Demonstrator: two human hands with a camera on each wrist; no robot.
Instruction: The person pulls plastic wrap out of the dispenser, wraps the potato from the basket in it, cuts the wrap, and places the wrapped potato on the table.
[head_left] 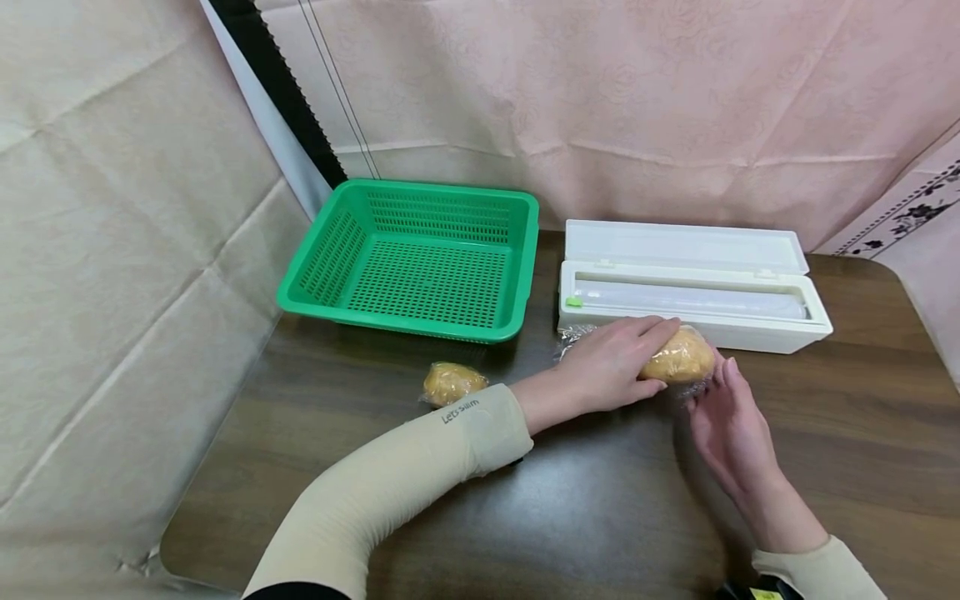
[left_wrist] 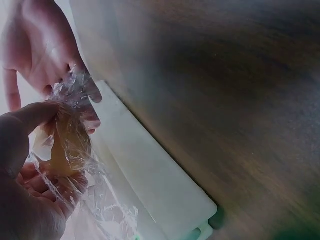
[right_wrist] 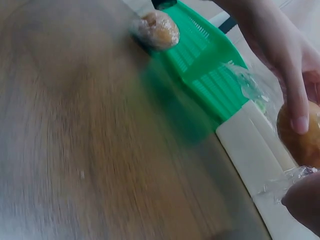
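My left hand (head_left: 611,367) grips a golden-brown bread roll (head_left: 681,357) in clear cling film, its thumb on the near side and its fingers over the top. Loose film (left_wrist: 107,215) trails from the roll on the left hand's side. At the roll's other end, my right hand (head_left: 731,425) touches the bunched film (right_wrist: 287,184) with fairly straight fingers, palm turned toward the roll. Right behind both hands stands a white cling film dispenser (head_left: 750,335), its lid (head_left: 682,243) raised and a film roll (head_left: 682,298) inside.
A second wrapped bread roll (head_left: 452,383) lies on the dark wooden table (head_left: 600,517), beside my left forearm. Behind it is a green slotted basket (head_left: 408,325) with nothing in it. Pale cloth (head_left: 637,108) hangs along the back and left side.
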